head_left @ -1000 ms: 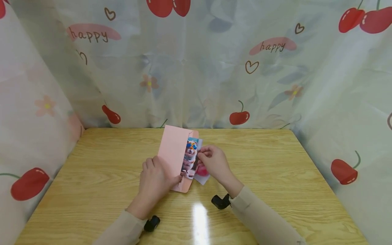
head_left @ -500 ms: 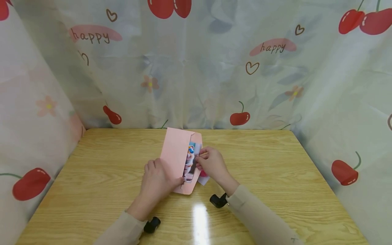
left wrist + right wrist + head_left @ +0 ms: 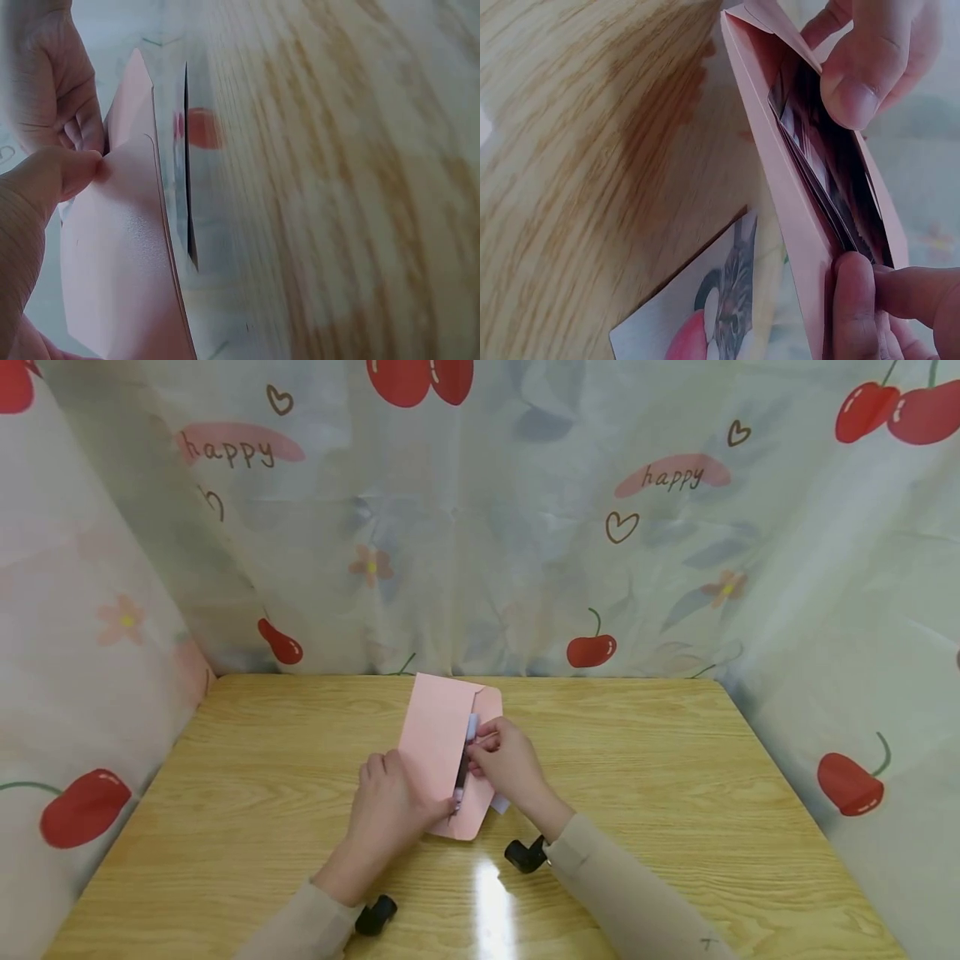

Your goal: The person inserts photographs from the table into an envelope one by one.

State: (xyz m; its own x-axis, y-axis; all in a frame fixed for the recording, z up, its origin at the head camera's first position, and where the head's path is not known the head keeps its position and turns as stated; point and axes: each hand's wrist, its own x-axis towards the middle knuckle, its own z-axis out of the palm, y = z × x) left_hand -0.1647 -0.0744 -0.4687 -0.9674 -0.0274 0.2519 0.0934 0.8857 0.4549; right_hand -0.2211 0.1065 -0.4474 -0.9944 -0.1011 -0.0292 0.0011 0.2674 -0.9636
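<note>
My left hand (image 3: 390, 797) grips a pink envelope (image 3: 435, 735), its thumb at the mouth along the envelope's right side. The envelope is tilted above the wooden table. Inside the mouth stands a small stack of glossy picture cards (image 3: 825, 161), with only a narrow strip showing in the head view. The fingers of my right hand (image 3: 513, 768) pinch the cards' outer edge at the opening, as the right wrist view shows. Another picture card (image 3: 705, 307), with a striped cat and something pink on it, lies on the table below, mostly hidden by the envelope in the head view.
The wooden table (image 3: 637, 760) ends at a back edge against a cherry-print curtain (image 3: 450, 527), which also hangs at both sides. Black wrist-camera pieces (image 3: 525, 856) stick out near both sleeves. A bright light reflection lies on the tabletop near the front.
The cards have slid left into the envelope, pushed by my right hand, so their picture is now mostly hidden. The envelope has shifted slightly right, covering more of the card on the table.
</note>
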